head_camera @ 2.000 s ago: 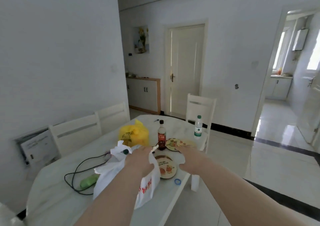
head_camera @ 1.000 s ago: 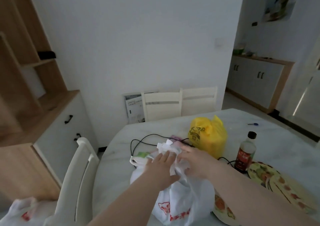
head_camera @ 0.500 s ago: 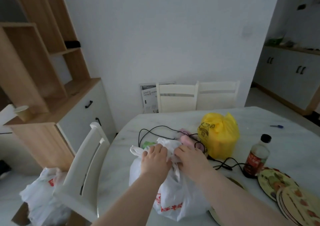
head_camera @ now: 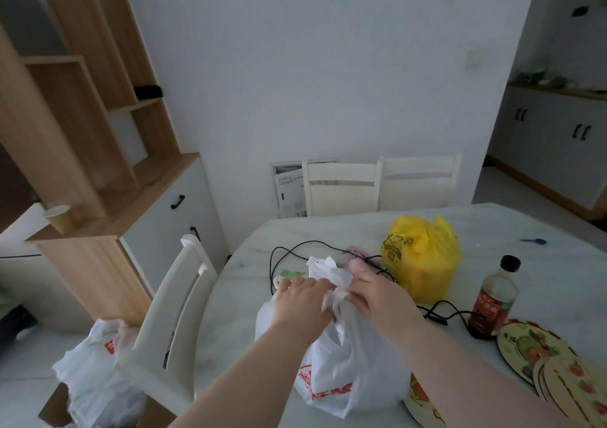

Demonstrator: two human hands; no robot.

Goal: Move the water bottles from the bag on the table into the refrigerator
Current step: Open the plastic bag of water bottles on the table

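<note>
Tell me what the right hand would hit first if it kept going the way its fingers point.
Probably the left hand: the right hand points left across the white bag's knotted top, already in its fingers.

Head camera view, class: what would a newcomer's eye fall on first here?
Two bare hands, the left hand and right hand, bunch the knotted top of a white plastic bag at the near edge of the table. Just behind sits a bright yellow bag, with a dark sauce bottle to its right.
</note>
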